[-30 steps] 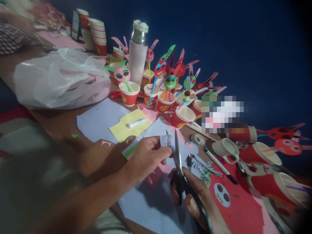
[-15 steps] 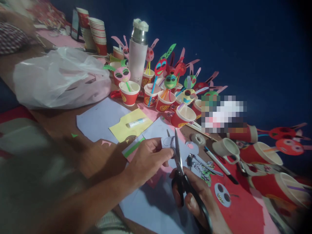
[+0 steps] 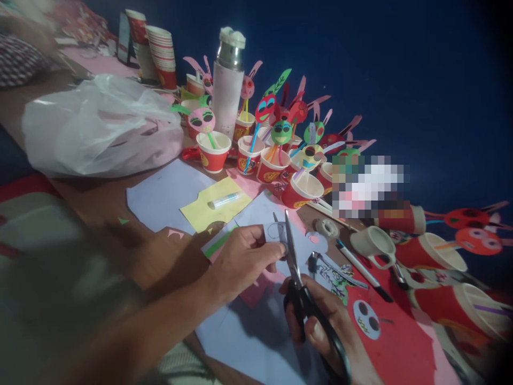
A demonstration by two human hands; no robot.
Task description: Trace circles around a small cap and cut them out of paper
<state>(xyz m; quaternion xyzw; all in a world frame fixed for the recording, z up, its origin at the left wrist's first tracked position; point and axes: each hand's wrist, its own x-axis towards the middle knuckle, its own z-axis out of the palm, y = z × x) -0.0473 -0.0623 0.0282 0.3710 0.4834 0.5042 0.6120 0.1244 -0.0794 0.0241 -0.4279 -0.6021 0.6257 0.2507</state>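
Note:
Between thumb and fingers, my left hand [image 3: 244, 259] pinches a small piece of pale blue paper [image 3: 274, 232] with a curved outline drawn on it. My right hand [image 3: 326, 321] has its fingers through the black handles of a pair of scissors [image 3: 294, 256]. The scissor blades point away from me and stand slightly apart at the right side of the small paper. Below both hands lies a large pale blue sheet [image 3: 240, 342]. A yellow sheet [image 3: 200, 206] with a glue stick [image 3: 225, 200] on it lies beyond my left hand.
Red paper cups [image 3: 214, 160] with paper faces on straws stand behind, beside a tall flask [image 3: 227, 91]. A plastic bag [image 3: 100, 128] sits at left. At right are a white mug [image 3: 371, 243], a marker [image 3: 363, 270] and red paper [image 3: 404, 342]. Another person's arm shows at upper left.
The small paper and the scissor tips have shifted very slightly to the left. Both hands keep their holds, and the view has moved a little.

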